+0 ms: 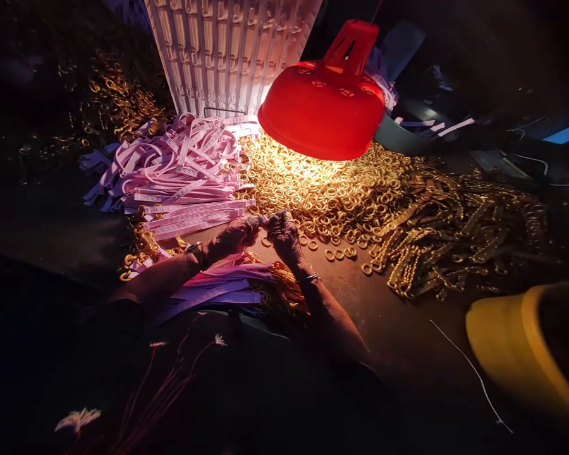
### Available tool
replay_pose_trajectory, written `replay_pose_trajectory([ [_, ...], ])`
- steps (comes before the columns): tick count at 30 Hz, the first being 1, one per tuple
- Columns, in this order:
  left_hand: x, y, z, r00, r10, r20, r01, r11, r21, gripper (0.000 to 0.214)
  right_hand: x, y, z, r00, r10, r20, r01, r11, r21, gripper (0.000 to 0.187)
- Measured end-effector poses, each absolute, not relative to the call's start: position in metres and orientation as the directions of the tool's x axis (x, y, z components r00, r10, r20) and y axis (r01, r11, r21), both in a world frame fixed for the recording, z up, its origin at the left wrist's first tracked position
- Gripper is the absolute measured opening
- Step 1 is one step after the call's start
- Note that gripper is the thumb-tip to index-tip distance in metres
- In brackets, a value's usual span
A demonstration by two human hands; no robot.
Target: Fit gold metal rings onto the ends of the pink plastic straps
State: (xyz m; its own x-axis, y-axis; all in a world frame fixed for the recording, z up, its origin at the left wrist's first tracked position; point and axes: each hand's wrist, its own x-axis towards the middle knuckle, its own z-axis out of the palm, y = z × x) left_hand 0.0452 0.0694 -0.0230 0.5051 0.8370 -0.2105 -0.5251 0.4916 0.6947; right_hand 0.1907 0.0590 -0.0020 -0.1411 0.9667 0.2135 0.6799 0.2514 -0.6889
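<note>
My left hand (241, 235) is closed, with its fingertips close against my right hand (284, 235), which is curled into a pinch. Between them shows a pale pink sliver (265, 220) that looks like the end of a fabric strap; the rest is hidden by the fingers. Whatever the right fingers hold cannot be made out. Just beyond the hands spreads a heap of gold rings (332, 202). A pile of pink straps (180, 164) lies to the left, and more pink straps with gold fittings (222, 287) lie beneath my left forearm.
A red lamp shade (322, 107) hangs low over the rings. Gold strips or chains (446, 234) are heaped at the right, near a yellow container (497, 335). A corrugated translucent panel (232, 50) stands behind. More gold pieces (118, 95) lie in shadow at far left.
</note>
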Motion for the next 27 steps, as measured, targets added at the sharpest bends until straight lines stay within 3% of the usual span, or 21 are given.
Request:
replay_pose_trajectory([
  [7, 0.048, 0.068, -0.034, 0.411, 0.903, -0.130, -0.442, 0.322, 0.837, 0.033, 0.195, 0.075, 0.000, -0.175, 0.967, 0.182, 0.694, 0.253, -0.674, 0.029],
  [12, 0.051, 0.072, -0.034, 0.333, 0.931, -0.150, -0.337, 0.267, 0.903, 0.021, 0.196, 0.085, 0.004, -0.173, 0.965, 0.196, 0.665, 0.262, -0.699, 0.038],
  [15, 0.042, 0.075, -0.020, 0.394, 0.895, -0.208, -0.285, 0.335, 0.898, 0.024, 0.198, 0.079, 0.015, -0.273, 0.945, 0.180, 0.668, 0.321, -0.671, 0.044],
  [18, 0.026, 0.072, 0.002, 0.469, 0.844, -0.262, -0.217, 0.398, 0.892, 0.033, 0.199, 0.061, 0.031, -0.376, 0.926, 0.044, 0.679, 0.307, -0.667, 0.048],
  [21, 0.011, 0.062, 0.020, 0.494, 0.821, -0.286, -0.165, 0.412, 0.896, 0.030, 0.195, 0.030, 0.044, -0.385, 0.923, -0.022, 0.732, 0.291, -0.615, 0.038],
  [27, 0.001, 0.022, 0.011, 0.609, 0.748, -0.263, -0.124, 0.417, 0.901, 0.021, 0.185, -0.036, 0.040, -0.314, 0.949, 0.016, 0.849, 0.288, -0.443, 0.031],
])
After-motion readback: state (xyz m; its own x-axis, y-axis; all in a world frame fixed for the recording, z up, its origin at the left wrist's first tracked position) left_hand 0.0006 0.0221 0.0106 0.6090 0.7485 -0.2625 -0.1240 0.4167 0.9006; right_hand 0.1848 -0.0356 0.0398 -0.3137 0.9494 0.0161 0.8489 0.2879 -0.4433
